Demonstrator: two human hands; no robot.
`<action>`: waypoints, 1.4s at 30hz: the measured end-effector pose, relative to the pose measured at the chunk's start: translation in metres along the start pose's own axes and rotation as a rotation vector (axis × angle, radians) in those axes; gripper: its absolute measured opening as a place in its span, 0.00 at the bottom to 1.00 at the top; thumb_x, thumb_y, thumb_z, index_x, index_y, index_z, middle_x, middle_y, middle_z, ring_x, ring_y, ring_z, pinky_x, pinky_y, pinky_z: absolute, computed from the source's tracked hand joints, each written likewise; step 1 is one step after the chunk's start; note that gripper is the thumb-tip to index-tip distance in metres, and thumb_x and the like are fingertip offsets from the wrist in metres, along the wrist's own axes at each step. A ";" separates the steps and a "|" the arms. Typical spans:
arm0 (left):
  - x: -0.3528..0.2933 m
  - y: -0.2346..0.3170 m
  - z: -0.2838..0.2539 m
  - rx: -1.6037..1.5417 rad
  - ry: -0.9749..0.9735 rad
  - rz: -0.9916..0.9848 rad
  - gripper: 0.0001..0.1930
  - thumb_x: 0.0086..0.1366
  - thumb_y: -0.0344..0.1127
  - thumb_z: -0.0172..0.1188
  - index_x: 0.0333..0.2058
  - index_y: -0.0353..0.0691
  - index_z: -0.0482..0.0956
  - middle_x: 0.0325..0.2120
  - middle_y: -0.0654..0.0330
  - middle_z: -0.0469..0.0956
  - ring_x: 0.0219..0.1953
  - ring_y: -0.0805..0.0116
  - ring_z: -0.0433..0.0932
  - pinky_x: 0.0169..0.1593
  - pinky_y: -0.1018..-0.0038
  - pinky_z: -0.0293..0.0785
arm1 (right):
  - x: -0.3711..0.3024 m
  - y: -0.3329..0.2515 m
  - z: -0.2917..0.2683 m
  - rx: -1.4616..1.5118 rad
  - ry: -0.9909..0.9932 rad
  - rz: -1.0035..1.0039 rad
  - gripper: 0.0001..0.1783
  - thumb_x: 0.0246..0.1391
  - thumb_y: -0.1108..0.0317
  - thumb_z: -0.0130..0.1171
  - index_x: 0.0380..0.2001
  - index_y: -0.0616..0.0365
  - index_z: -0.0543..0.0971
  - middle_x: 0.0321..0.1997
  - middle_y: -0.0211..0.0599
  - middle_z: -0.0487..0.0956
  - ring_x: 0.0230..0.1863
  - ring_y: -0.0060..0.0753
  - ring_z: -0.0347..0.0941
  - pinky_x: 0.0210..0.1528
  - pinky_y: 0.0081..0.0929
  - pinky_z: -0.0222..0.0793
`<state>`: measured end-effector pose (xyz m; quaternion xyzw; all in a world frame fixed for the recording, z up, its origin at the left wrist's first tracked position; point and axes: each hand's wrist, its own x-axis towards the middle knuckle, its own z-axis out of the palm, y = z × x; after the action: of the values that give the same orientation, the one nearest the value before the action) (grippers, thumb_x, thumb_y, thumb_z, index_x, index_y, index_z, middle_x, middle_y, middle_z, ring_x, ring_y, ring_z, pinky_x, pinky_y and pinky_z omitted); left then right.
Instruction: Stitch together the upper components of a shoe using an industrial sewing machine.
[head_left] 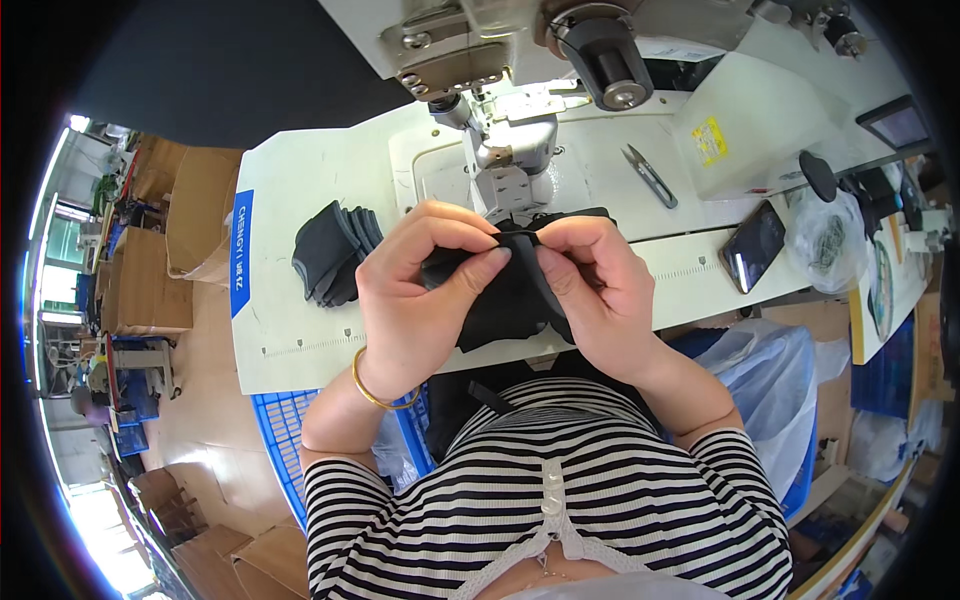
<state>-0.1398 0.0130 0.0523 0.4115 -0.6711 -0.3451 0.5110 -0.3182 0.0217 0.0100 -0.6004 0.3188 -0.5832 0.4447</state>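
Between my two hands a piece of black fabric [505, 305] is pinched along its upper edge and hangs down over the table's front edge. My left hand [425, 280], with a gold bangle at the wrist, closes thumb and forefinger on it. Close beside it, my right hand [595, 280] pinches the same edge, fingers curled. Just beyond my fingertips stands the sewing machine's working end [510, 150], with more dark cloth [572, 216] lying near it. A stack of folded dark fabric pieces [335, 255] rests on the table to the left of my left hand.
Thread snips [650, 177] and a phone [754, 246] lie on the white table [300, 190] at right, beside a clear plastic bag [826, 240]. The machine's motor housing [600, 55] overhangs. Blue baskets [283, 425] stand below the table edge; cardboard boxes [150, 280] are at far left.
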 end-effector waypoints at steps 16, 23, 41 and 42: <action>0.001 -0.005 0.005 -0.016 -0.020 -0.082 0.07 0.57 0.22 0.69 0.35 0.34 0.82 0.33 0.63 0.81 0.37 0.78 0.77 0.44 0.81 0.73 | 0.003 -0.005 0.002 -0.048 0.071 0.081 0.06 0.61 0.75 0.60 0.40 0.65 0.77 0.29 0.32 0.81 0.29 0.14 0.75 0.31 0.14 0.71; 0.004 -0.004 0.001 0.008 -0.086 -0.104 0.07 0.59 0.19 0.65 0.37 0.31 0.82 0.33 0.62 0.80 0.37 0.77 0.75 0.43 0.81 0.70 | 0.002 -0.003 0.004 -0.079 0.069 0.078 0.06 0.61 0.75 0.60 0.39 0.65 0.77 0.28 0.33 0.81 0.28 0.15 0.75 0.30 0.15 0.70; 0.014 -0.018 -0.005 -0.269 0.228 -0.123 0.05 0.61 0.21 0.66 0.37 0.30 0.83 0.31 0.66 0.79 0.33 0.82 0.73 0.40 0.85 0.70 | 0.005 -0.002 -0.007 -0.358 0.010 -0.121 0.05 0.61 0.74 0.60 0.40 0.62 0.79 0.23 0.34 0.77 0.21 0.22 0.71 0.24 0.20 0.64; 0.014 -0.019 -0.006 -0.282 0.231 -0.123 0.05 0.61 0.20 0.66 0.37 0.30 0.83 0.31 0.66 0.79 0.33 0.82 0.73 0.40 0.85 0.70 | 0.005 -0.001 -0.007 -0.360 -0.004 -0.131 0.06 0.62 0.75 0.59 0.41 0.63 0.80 0.24 0.32 0.78 0.21 0.16 0.70 0.23 0.16 0.62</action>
<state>-0.1322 -0.0077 0.0430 0.4127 -0.5266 -0.4168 0.6154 -0.3246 0.0163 0.0129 -0.6910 0.3772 -0.5431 0.2919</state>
